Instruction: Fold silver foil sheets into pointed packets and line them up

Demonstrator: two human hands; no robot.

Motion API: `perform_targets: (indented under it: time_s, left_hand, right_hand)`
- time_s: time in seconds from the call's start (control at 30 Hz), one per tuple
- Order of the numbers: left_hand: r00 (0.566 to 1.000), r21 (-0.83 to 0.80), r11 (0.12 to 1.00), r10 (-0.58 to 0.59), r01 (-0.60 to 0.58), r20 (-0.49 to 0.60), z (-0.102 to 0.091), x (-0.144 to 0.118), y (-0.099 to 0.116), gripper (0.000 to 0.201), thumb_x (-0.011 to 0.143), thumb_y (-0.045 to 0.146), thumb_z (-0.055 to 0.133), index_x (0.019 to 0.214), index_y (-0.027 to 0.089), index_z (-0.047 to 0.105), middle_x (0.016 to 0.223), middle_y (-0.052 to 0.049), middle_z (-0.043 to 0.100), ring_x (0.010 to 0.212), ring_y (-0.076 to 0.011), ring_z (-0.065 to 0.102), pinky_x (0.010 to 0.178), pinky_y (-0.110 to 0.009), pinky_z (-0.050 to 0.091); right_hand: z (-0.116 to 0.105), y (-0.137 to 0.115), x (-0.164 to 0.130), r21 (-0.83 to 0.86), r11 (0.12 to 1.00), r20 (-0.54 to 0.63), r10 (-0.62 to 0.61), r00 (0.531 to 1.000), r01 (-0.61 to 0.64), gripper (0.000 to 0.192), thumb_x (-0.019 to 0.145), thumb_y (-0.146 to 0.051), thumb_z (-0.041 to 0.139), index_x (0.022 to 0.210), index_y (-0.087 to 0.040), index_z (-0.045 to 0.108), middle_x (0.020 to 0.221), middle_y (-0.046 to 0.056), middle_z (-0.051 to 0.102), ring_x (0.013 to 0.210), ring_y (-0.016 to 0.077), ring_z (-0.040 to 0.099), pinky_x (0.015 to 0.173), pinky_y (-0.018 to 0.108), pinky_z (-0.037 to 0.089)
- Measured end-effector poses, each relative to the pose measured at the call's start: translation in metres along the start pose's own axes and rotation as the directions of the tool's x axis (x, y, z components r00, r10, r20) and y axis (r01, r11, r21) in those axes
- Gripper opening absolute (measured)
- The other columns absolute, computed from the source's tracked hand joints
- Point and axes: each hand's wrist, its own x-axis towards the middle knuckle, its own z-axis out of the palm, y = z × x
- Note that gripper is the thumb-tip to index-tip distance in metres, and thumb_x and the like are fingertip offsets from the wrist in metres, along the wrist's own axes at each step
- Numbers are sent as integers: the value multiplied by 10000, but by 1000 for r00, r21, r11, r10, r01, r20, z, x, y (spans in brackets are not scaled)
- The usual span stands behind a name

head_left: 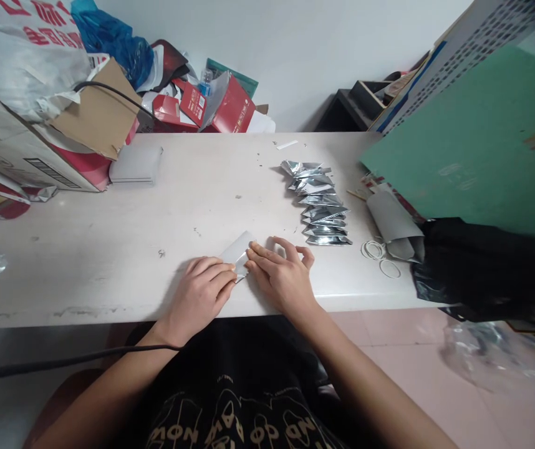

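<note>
While flat on table (108, 249), left hand (202, 296) and right hand (282, 277) press foil pouch (237, 252), fingers extended, nothing clasped.

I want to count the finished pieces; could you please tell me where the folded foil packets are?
The folded foil packets lie in a row on the white table, right of centre, beyond the right hand.

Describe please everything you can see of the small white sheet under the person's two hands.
The white sheet looks like thin paper or card, pale and plain, with no print visible. It lies flat on the white table, near the front edge, turned diagonally so one corner points away from the person. The left hand presses its near end with the fingertips, and the right hand covers its right side. Only the far part shows; the rest is hidden under the fingers.
</note>
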Motion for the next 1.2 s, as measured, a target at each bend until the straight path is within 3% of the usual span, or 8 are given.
perform_targets:
  time_s: [0.17,0.37,0.63,0.77,1.07,1.2]
  left_hand:
    - [999,-26,999,-40,39,-28,2,0,3,138,1052,143,626,1089,224,731,1112,-50,773,1098,-238,693,1000,-456,601]
    - [989,-26,992,-127,126,-80,7,-2,3,96,1010,140,673,1056,219,702,1177,-78,732,1160,-273,655,1018,-501,595]
    - [960,-19,966,-258,258,-109,11,-1,5,101,960,133,739,939,218,690,1293,-95,680,1276,-320,558,1082,-554,548]
    - [942,-22,950,-311,311,-126,14,-1,6,99,962,159,757,915,215,691,1338,-101,671,1304,-336,535,1092,-572,538]
    - [943,16,949,-309,313,-122,15,-3,6,58,1031,195,669,976,212,661,1375,-135,631,1329,-345,531,1115,-600,521]
    - [927,-2,938,-344,348,-150,16,-2,5,73,1004,200,716,950,217,670,1349,-124,639,1318,-335,550,1090,-578,543]
  right_hand:
    - [2,-13,-2,-31,998,-81,46,996,-48,268,1111,-414,593,1229,-316,812,1308,11,803,1291,351,613,1076,548,262]
    - [-4,-16,-7,19,999,-19,42,999,-41,360,1091,-473,588,1364,-304,751,1412,28,756,1322,368,571,1053,544,281]
    - [-6,-13,-7,-24,999,62,41,997,-40,407,1095,-491,547,1405,-297,725,1456,33,731,1343,381,530,1044,554,291]
    - [-7,-13,-8,-5,999,46,36,998,-36,403,1093,-490,552,1395,-292,729,1448,32,735,1326,375,541,1039,554,294]
    - [-10,-14,-7,-34,999,26,26,999,-25,388,1063,-493,601,1356,-293,758,1398,56,763,1279,380,553,1030,553,304]
    - [-9,-15,-8,-44,999,5,15,1000,-15,374,1062,-507,609,1317,-287,772,1383,54,771,1266,370,560,1024,542,309]
